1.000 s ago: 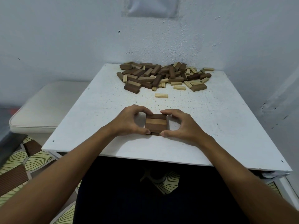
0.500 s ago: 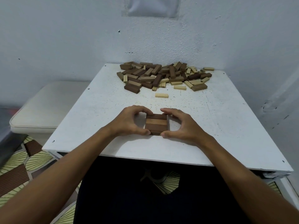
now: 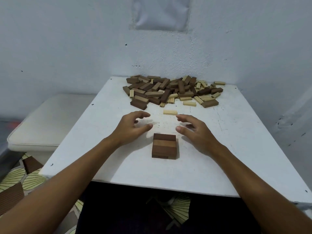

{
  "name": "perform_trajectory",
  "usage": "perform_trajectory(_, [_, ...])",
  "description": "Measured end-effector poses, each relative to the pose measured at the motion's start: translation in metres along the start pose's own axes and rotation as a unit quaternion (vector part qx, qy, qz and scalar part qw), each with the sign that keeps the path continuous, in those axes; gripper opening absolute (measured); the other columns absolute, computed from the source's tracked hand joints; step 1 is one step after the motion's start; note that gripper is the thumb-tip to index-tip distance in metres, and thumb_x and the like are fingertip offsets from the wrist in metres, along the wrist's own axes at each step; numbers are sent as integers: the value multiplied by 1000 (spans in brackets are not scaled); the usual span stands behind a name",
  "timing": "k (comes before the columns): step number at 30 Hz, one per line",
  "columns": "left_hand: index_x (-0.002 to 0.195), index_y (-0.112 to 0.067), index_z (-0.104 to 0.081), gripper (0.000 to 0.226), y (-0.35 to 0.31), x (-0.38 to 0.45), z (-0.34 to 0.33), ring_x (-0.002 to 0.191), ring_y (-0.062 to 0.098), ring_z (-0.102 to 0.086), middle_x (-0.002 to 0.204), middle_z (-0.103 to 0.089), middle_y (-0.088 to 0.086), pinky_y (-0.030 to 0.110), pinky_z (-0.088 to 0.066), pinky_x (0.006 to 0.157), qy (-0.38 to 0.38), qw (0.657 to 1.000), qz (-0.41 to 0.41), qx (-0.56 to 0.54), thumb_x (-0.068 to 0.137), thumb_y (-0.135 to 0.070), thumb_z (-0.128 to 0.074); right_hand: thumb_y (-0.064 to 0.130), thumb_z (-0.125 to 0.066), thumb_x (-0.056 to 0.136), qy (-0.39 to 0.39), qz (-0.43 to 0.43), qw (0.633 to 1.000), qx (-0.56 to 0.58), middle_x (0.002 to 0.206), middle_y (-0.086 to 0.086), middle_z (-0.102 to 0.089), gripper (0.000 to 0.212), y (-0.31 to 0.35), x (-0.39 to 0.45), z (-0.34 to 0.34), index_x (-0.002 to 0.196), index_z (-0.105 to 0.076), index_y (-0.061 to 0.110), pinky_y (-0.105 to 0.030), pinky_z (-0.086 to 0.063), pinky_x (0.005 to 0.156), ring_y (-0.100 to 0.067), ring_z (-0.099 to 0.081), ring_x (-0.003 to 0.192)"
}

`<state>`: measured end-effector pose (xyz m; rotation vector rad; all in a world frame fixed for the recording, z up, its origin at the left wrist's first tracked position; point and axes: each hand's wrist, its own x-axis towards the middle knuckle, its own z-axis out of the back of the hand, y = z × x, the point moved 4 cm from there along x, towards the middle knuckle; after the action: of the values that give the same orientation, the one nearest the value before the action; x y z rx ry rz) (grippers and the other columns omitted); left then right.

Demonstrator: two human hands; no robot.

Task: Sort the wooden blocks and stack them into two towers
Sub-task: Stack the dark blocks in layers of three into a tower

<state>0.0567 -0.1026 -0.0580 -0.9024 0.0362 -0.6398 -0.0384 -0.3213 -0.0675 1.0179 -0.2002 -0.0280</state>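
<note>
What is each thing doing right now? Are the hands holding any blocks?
Left hand: open, fingers relaxed, holding nothing.
Right hand: open, holding nothing.
Dark block stack: low, standing on the table, untouched.
Block pile: dark and light blocks mixed, unsorted, at the far edge.
Single light block: lying flat, apart from the pile.
Table: white, holding all the blocks.

Walls: pale rough plaster wall (image 3: 67,48) behind, scuffed and dark-specked; a smoother white patch (image 3: 161,13) at top centre
Furniture: white square table (image 3: 94,132); cream cushioned seat (image 3: 45,125) just beside it on the left
Floor: leaf-patterned floor (image 3: 18,179), cream and brown
Light: dim, even
</note>
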Motion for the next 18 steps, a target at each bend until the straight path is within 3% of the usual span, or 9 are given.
perform_trajectory(2, [124, -13, -64, 42, 8, 17, 4, 115, 17, -55, 126, -64, 2, 26, -42, 91, -31, 997, 1, 65, 87, -30, -72, 32, -64, 92, -19, 4, 999, -31, 142, 5, -50, 47, -6, 22, 4, 136, -53, 24, -27, -41, 101, -13, -48, 127])
perform_trajectory(5, [124, -14, -64, 52, 21, 44, 6, 123, 19, -50, 129, -62, 1, 30, -41, 97, -33, 989, -2, 146, 83, -46, -63, 32, -64, 92, -24, 10, 997, -71, 147, 0, -44, 52, -14, 66, 5, 140, -49, 23, -36, -38, 110, -17, -42, 134])
perform_trajectory(9, [132, -12, -58, 60, 27, 61, -2, 139, 27, -35, 143, -51, 6, 42, -32, 113, -48, 972, -10, 229, 83, -46, -55, 35, -61, 92, -9, 30, 983, -181, 158, -1, -25, 63, -9, 126, -6, 149, -36, 25, -37, -27, 113, -19, -19, 147])
perform_trajectory(14, [121, -11, -65, 48, 37, 67, -14, 123, 20, -45, 130, -59, 4, 41, -48, 96, -99, 962, -40, 252, 84, -40, -60, 44, -56, 94, 49, 85, 938, -333, 162, 1, -16, 67, -2, 178, -28, 152, -27, 26, -45, -19, 118, -21, -3, 150])
perform_trajectory(18, [118, -11, -67, 46, 44, 67, -13, 122, 17, -45, 127, -60, 2, 32, -45, 94, -105, 968, -39, 224, 84, -40, -58, 46, -48, 98, 95, 105, 908, -394, 161, 2, -21, 61, -11, 189, -38, 152, -27, 26, -47, -20, 113, -18, -6, 150])
